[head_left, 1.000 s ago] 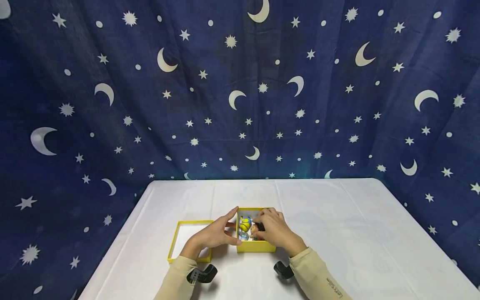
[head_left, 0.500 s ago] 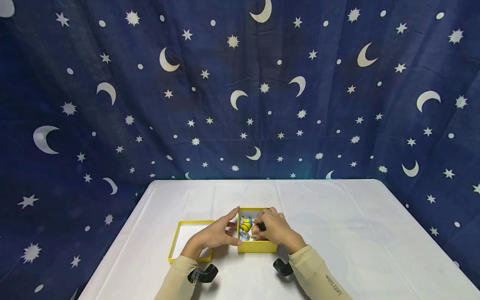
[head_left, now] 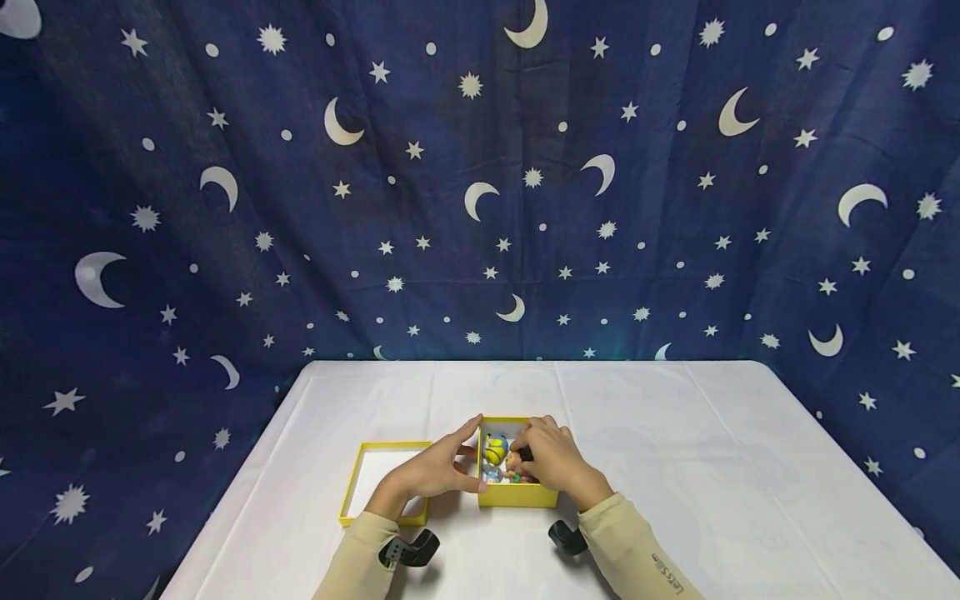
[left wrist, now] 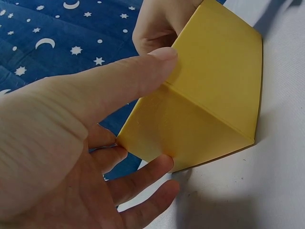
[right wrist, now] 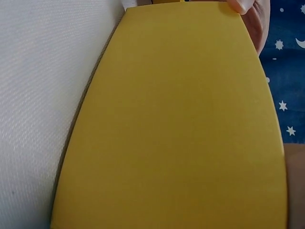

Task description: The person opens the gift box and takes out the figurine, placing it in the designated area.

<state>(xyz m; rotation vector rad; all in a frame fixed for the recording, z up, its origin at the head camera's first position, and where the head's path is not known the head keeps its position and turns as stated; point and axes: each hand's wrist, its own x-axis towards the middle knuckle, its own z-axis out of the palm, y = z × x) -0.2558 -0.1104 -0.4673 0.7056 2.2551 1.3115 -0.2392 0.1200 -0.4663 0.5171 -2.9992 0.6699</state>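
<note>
An uncovered yellow box stands on the table, with several small toy figures inside. One is a yellow-and-blue figure; a pale blue one lies nearer the front. My left hand spans the box's left side, thumb touching the near corner and fingers spread along the wall. My right hand reaches in over the right wall and holds a dark-haired figurine between thumb and fingers. That hand hides much of the figurine. In the right wrist view the box's yellow wall covers the fingers.
A shallow yellow-edged lid, white inside, lies left of the box, partly under my left hand. White cloth covers the table. A dark blue curtain with moons and stars hangs behind the far table edge.
The figurine under my right hand has shifted and turned slightly within the box. My left hand stays against the box. The whole head view has drifted a little.
</note>
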